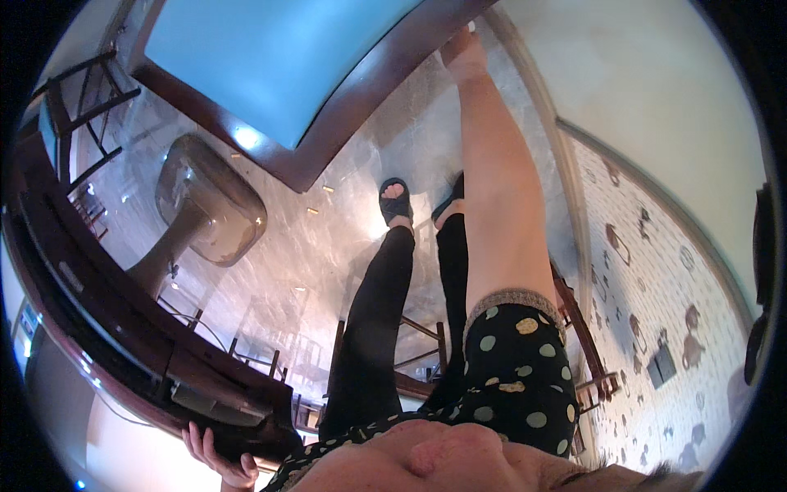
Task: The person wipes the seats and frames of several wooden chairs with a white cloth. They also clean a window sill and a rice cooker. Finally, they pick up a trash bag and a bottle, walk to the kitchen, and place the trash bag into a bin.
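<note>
Shiny grey marble floor (328, 238) with a clear plastic stool (205, 209) standing on it, plus what looks like dark wooden chair legs (418, 344).

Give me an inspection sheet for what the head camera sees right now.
Surface: glossy grey marble-look floor, with light reflections.
Job's things: dark wooden table, its edge gripped from below; a blue-topped table stands beyond it.
Clutter: grey-seated stool; dark wooden chair frames.
Hands: left hand curled under the dark table's edge; right hand stretched out by the blue table's rim, grip unclear.
Cables: a thin wire-like line on the floor, unclear.
Surroundings: patterned wall on the right; sandalled feet on the floor.
</note>
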The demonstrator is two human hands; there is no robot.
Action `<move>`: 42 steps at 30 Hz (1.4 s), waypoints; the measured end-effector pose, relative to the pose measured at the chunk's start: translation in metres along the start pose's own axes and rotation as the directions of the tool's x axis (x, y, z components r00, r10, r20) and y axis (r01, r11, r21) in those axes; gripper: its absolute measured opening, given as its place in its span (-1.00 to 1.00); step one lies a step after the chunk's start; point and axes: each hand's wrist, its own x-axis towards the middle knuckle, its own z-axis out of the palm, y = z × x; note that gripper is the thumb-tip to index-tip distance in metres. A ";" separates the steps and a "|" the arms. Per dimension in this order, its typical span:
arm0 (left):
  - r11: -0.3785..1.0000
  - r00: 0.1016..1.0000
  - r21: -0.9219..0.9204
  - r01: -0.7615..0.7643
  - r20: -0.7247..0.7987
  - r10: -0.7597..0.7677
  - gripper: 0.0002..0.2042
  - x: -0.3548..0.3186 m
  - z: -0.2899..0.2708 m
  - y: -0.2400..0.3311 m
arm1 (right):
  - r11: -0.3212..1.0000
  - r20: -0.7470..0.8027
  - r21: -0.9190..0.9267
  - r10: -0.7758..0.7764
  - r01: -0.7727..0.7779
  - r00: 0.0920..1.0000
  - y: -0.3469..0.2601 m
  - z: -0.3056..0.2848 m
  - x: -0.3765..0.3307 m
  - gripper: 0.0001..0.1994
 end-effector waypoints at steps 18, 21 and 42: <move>0.987 0.993 0.157 0.044 0.101 -0.061 -0.36 -0.018 0.007 0.004 | 0.968 0.601 0.230 -0.058 -0.104 0.797 -0.056 0.085 -0.106 -0.30; 0.985 0.994 0.170 0.016 0.108 -0.035 -0.37 0.001 0.012 0.009 | 0.985 0.660 0.162 -0.059 -0.065 0.749 -0.038 0.075 -0.109 -0.29; 0.994 0.983 0.084 0.076 0.160 -0.089 -0.66 0.000 -0.005 0.014 | 0.738 -0.239 0.665 0.356 -0.115 0.904 -0.087 -0.186 -0.125 -0.44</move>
